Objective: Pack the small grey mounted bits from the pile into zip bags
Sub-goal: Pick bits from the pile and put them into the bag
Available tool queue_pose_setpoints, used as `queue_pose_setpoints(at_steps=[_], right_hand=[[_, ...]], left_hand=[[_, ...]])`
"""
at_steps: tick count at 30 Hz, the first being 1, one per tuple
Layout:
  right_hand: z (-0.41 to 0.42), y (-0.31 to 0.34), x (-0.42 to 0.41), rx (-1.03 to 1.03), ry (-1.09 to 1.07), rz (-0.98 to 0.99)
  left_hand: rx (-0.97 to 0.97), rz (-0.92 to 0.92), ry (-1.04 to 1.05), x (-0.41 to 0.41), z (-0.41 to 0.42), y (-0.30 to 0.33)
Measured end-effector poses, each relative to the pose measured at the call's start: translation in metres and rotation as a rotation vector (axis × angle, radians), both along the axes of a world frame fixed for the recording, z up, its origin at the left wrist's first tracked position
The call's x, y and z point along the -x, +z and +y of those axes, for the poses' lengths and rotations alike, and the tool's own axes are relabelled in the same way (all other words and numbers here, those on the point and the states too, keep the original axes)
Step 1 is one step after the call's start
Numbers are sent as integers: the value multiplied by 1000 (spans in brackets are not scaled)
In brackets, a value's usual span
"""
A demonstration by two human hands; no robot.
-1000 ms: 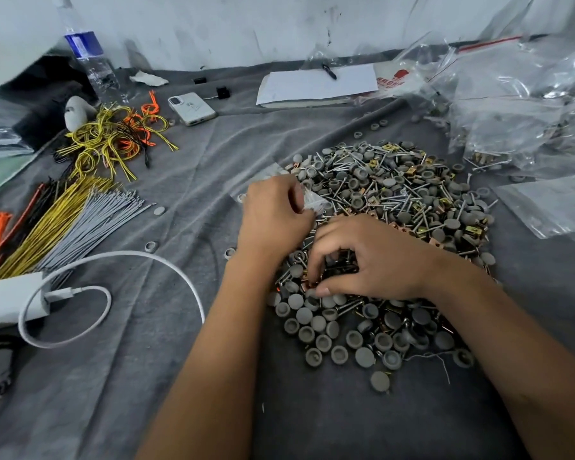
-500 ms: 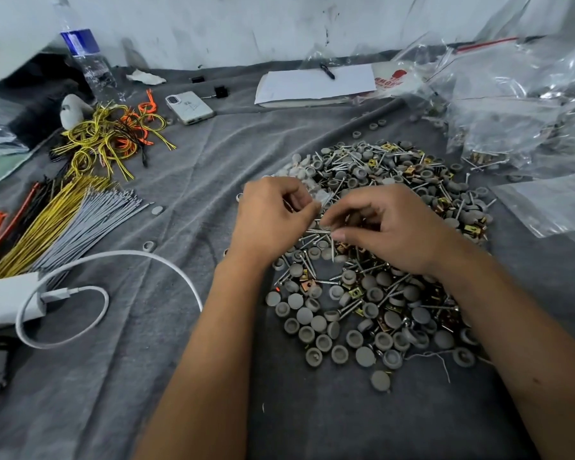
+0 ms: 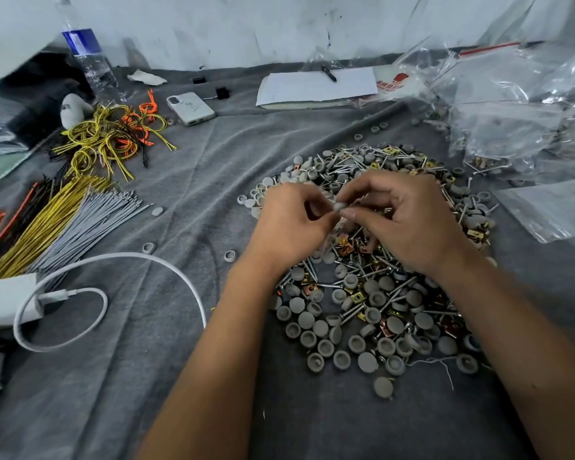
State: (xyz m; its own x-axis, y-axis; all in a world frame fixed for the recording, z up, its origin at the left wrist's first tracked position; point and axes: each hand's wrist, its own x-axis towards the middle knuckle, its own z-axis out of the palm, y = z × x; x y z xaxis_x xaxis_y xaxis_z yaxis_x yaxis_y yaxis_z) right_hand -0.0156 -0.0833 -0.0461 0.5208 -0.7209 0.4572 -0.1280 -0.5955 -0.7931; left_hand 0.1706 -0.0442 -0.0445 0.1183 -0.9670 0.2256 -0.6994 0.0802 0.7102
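The fingertips of both hands meet above the middle of the pile. The right hand (image 3: 409,224) has thumb and forefinger pinched shut on one small grey bit (image 3: 338,206); the remaining fingers are curled loosely. The left hand (image 3: 291,224) has its fingers closed toward the same bit, and something pale and clear shows between them; whether this is a zip bag cannot be told. Directly below both hands lies the pile (image 3: 372,293) of grey mounted bits, mixed with screws and brass-coloured clips, spread on the grey cloth (image 3: 146,376). Single grey caps lie loose on the cloth to the left of the pile. To the right, clear zip bags (image 3: 512,104) are heaped; several hold grey bits and metal parts, the exact contents being blurred. An empty flat bag (image 3: 545,210) lies just beside the pile. Far left are bundled cable ties (image 3: 63,224), looped wires (image 3: 113,137), a white charger cable (image 3: 113,260), a phone (image 3: 190,108), a water bottle (image 3: 90,64) and a notepad (image 3: 316,86).
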Motion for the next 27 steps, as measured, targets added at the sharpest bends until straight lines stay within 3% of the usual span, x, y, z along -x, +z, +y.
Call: queue_pose_setpoints(at_steps=[6,11,19,27], right_hand=[[0,4,2,114,-46,118],[-1,6,3,172,-122,242],[2,7,-1,330,-207,324],[6,7,-6,397,-242,209]], left_hand=[[-79,285,-8,1,2,3],[-21,530,34,1,6,9],[237,283,92,6,9,12],[379,180,100,5,9,12]])
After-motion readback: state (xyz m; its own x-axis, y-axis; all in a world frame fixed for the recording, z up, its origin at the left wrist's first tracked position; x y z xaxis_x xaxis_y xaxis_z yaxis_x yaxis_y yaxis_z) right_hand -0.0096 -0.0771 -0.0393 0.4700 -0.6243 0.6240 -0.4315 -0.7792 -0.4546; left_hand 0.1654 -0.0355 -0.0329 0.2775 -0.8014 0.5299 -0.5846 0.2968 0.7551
